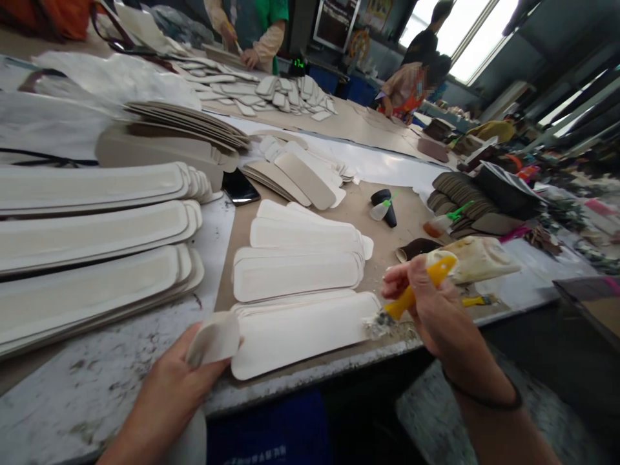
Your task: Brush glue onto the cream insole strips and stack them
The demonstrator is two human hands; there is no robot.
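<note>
My right hand (431, 303) is closed around a yellow-handled glue brush (411, 297), its bristles touching the right end of a long white strip (300, 332) at the table's front edge. My left hand (179, 381) pinches the lifted left end of a white strip (216, 336) between thumb and fingers. More white strips (295, 274) lie fanned out just behind, on a brown cardboard sheet (358, 206).
Stacks of long padded strips (92, 236) fill the left. A black phone (239, 187), small glue bottles (382, 208), a stained glue container (479, 258) and dark stacked pieces (460, 194) lie beyond. Other people work at the far end of the table (252, 32).
</note>
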